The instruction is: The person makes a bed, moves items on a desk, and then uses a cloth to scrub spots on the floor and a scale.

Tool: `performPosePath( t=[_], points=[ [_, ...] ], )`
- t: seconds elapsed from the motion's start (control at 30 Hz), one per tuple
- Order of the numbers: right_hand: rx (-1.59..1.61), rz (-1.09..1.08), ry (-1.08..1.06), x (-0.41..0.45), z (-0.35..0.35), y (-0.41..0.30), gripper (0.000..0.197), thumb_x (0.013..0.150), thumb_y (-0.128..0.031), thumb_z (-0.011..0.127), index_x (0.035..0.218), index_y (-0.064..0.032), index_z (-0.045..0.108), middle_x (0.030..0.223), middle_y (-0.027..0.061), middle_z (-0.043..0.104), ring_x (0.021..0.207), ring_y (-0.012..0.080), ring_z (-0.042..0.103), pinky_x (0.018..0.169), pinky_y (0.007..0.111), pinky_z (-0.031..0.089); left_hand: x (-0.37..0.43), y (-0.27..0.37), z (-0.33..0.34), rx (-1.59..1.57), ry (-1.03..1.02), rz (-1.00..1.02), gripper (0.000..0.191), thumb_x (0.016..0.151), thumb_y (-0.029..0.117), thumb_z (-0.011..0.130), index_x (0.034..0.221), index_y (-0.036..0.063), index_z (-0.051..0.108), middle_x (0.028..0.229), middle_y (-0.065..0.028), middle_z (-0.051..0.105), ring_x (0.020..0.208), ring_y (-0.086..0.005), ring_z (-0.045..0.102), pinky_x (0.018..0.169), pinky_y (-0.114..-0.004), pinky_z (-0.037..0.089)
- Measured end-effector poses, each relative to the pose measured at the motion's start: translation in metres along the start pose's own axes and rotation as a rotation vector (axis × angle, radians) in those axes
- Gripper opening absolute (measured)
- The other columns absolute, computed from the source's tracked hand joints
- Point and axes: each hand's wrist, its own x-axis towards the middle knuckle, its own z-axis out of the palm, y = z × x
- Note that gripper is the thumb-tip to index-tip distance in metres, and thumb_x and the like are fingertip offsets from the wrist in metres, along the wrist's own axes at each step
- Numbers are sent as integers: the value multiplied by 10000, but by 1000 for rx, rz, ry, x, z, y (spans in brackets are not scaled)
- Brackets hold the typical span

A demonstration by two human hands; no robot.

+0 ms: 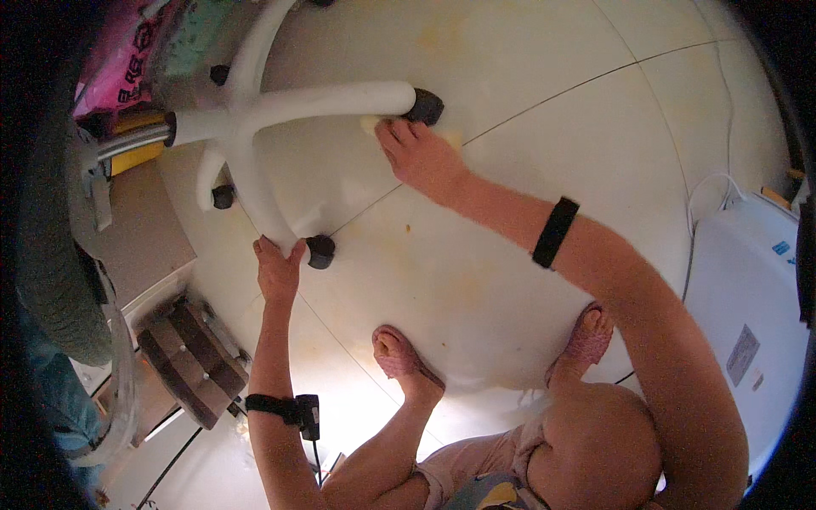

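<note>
A swivel chair lies tipped over, its white star-shaped base [239,127] turned toward me. My left hand [278,271] grips the end of the lower leg [264,194], right beside a black caster [320,251]. My right hand [424,156] is at the tip of the leg [338,99] that points right, just under another black caster [426,107]. Pressed under its fingers is a pale yellow cloth [369,123], mostly covered by the hand. The far ends of the other legs are partly out of view.
On the right stands a white plastic appliance [733,306] with a cable. At lower left are a brown striped padded stool [191,363] and the dark chair seat [57,255]. A pink printed bag [127,64] sits at upper left. Yellowish stains mark the tiled floor [472,287].
</note>
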Motion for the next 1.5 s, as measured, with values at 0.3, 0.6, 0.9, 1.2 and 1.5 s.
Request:
performPosePath(
  t=[0.3,0.6,0.9,1.2,1.5],
  points=[
    [574,-21,-141,-83,-33,-28,479,759,-120,535,1226,-26,479,1156,97,495,891,253,523,785,348,462,22,-15,-13,-31,-35,121,624,819,347,640,1112,-94,308,1071,-246,418,931,-394,512,774,-459,452],
    [725,14,-87,-87,-29,-2,484,772,-104,502,1253,-86,447,1122,109,498,959,277,517,830,361,470,28,-31,-18,-191,-181,47,575,839,329,625,1093,-59,284,1060,-253,455,954,-376,514,794,-452,438],
    [610,263,-120,-84,-6,-13,478,792,-124,495,1269,-111,459,1150,130,498,1046,306,500,883,398,454,60,-42,2,-13,-213,73,616,848,345,605,1178,-42,257,1158,-261,441,1104,-382,456,900,-443,405],
    [615,550,-136,-95,-12,46,561,751,-25,512,1298,-56,389,1127,175,511,1007,326,502,904,393,410,127,-30,-4,123,-141,118,689,863,379,561,1226,-108,237,1211,-281,403,1150,-369,438,947,-396,382],
    [831,79,-309,-72,-40,-44,562,756,-3,477,1306,-45,368,1119,176,482,993,317,481,924,404,381,119,-20,-18,145,-8,219,706,877,380,531,1303,-78,204,1282,-280,366,1157,-370,449,932,-401,435]
  ],
)
